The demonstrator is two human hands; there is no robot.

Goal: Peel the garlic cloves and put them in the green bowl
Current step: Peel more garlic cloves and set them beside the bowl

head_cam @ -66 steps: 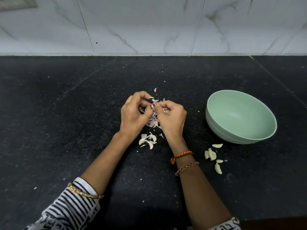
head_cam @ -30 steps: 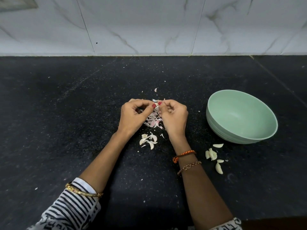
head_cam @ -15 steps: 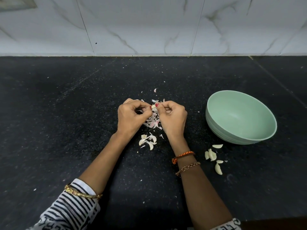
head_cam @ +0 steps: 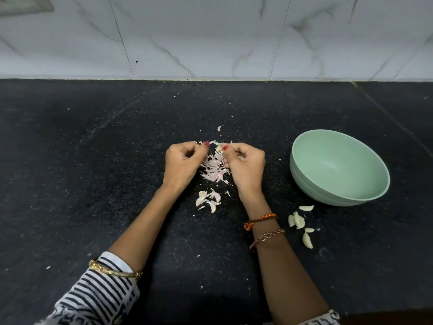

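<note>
My right hand (head_cam: 244, 166) pinches a small garlic clove (head_cam: 219, 148) between thumb and forefinger above a heap of pinkish peels (head_cam: 214, 168). My left hand (head_cam: 184, 164) sits a little to the left with curled fingers, its thumb and forefinger pinched together; what it holds is too small to tell. The green bowl (head_cam: 302, 170) stands to the right on the black counter, nothing visible inside. Several peeled cloves (head_cam: 298, 221) lie in front of the bowl. A few unpeeled cloves (head_cam: 208, 200) lie between my wrists.
The black stone counter (head_cam: 93, 172) runs back to a white marble-tiled wall (head_cam: 210, 36). Small peel scraps (head_cam: 219, 128) are scattered beyond my hands. A counter seam (head_cam: 386, 113) runs diagonally at the far right.
My hands, joined at the fingertips on the clove before, have drawn slightly apart. The clove stays with the right hand. Bowl and loose cloves have not moved.
</note>
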